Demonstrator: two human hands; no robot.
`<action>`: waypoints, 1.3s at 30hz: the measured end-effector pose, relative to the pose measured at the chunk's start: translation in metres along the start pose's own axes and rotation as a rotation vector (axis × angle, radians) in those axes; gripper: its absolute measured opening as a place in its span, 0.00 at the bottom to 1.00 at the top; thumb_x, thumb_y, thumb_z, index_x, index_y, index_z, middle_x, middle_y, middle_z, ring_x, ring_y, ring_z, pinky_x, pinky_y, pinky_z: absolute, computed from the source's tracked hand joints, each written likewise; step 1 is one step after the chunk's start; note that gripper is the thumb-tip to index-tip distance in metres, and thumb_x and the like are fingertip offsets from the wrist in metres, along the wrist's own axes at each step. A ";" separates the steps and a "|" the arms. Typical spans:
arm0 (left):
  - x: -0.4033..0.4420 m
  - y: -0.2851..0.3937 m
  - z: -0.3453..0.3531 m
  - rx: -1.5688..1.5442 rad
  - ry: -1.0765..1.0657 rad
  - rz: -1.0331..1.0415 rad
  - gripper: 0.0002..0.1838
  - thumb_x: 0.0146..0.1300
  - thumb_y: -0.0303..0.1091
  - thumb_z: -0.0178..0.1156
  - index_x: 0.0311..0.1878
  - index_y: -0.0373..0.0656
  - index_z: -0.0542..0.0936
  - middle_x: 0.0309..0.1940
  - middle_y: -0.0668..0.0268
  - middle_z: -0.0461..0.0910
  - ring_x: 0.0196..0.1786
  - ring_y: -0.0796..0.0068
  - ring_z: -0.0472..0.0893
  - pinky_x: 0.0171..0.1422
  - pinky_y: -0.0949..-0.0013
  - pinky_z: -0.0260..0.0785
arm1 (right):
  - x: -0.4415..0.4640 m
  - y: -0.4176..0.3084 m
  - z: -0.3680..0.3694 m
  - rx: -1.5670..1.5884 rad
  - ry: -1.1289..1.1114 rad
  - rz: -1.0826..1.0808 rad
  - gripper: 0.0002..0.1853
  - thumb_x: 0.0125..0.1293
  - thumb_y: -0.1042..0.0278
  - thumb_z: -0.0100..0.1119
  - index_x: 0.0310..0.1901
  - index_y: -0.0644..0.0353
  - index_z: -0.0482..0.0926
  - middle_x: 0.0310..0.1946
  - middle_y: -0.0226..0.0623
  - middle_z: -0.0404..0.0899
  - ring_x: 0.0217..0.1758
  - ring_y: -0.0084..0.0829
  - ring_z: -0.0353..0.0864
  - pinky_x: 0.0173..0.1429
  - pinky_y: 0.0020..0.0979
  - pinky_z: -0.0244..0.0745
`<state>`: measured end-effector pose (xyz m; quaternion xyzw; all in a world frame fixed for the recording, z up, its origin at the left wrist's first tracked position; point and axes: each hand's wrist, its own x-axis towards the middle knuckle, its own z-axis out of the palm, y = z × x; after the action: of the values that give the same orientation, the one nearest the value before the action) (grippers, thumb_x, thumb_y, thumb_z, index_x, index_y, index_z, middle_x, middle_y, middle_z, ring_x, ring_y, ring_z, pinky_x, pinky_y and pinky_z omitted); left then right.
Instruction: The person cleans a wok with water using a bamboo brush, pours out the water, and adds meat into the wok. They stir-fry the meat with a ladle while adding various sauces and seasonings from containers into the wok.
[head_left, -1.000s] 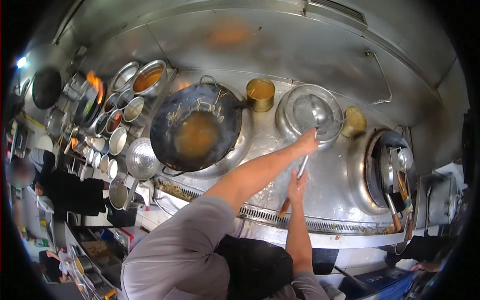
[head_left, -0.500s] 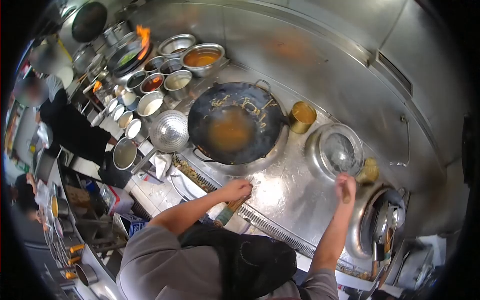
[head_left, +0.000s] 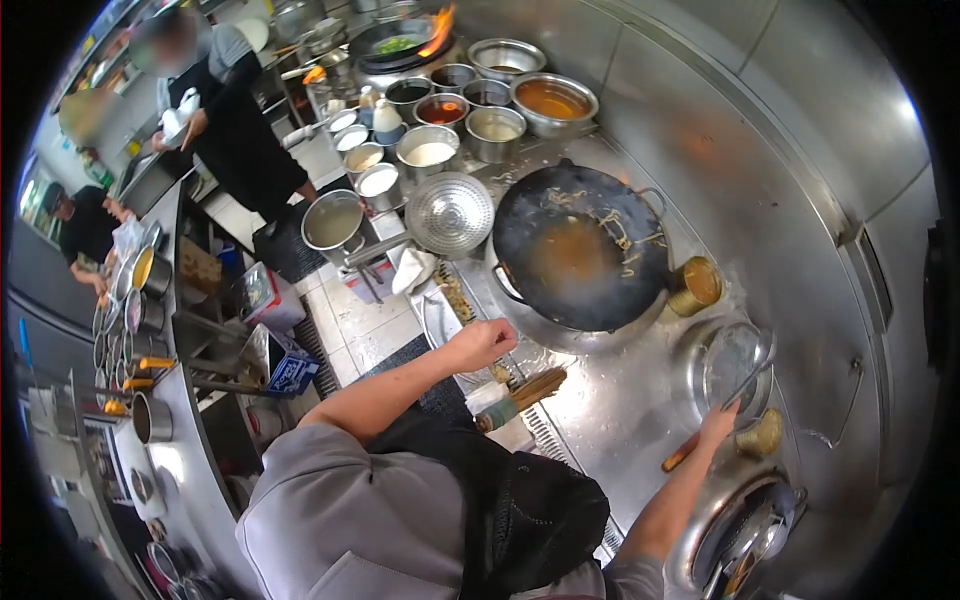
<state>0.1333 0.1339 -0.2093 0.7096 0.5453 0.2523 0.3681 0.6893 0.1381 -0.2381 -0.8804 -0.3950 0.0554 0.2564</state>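
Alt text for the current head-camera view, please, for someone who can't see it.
A person's right hand grips a long-handled ladle by a metal pot on a steel counter, while the curled left hand is near a bamboo brush. Ahead sits a large black wok with brown liquid in the bottom and stringy food up its side.
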 end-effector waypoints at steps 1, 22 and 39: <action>-0.001 -0.005 -0.005 0.008 -0.005 0.026 0.15 0.66 0.41 0.61 0.43 0.37 0.80 0.35 0.54 0.85 0.39 0.55 0.85 0.45 0.59 0.77 | 0.001 0.020 0.014 -0.065 0.065 -0.073 0.29 0.68 0.69 0.53 0.69 0.70 0.62 0.59 0.61 0.75 0.60 0.57 0.77 0.61 0.41 0.73; 0.238 0.045 0.112 0.007 0.041 0.272 0.07 0.53 0.33 0.59 0.28 0.41 0.84 0.32 0.52 0.85 0.37 0.49 0.85 0.43 0.51 0.76 | -0.119 -0.049 -0.113 1.606 -0.748 0.499 0.09 0.79 0.64 0.45 0.40 0.57 0.69 0.26 0.33 0.71 0.14 0.17 0.65 0.11 0.23 0.67; 0.157 0.006 -0.029 -0.077 0.406 0.122 0.08 0.60 0.35 0.59 0.40 0.44 0.78 0.28 0.54 0.84 0.35 0.50 0.84 0.43 0.52 0.76 | -0.190 -0.107 0.002 0.264 0.047 -0.809 0.29 0.74 0.72 0.50 0.75 0.56 0.61 0.59 0.47 0.78 0.24 0.28 0.69 0.30 0.32 0.69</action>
<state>0.1583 0.2911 -0.1943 0.6612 0.5544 0.4324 0.2616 0.4878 0.0613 -0.2064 -0.6150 -0.6924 -0.0197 0.3767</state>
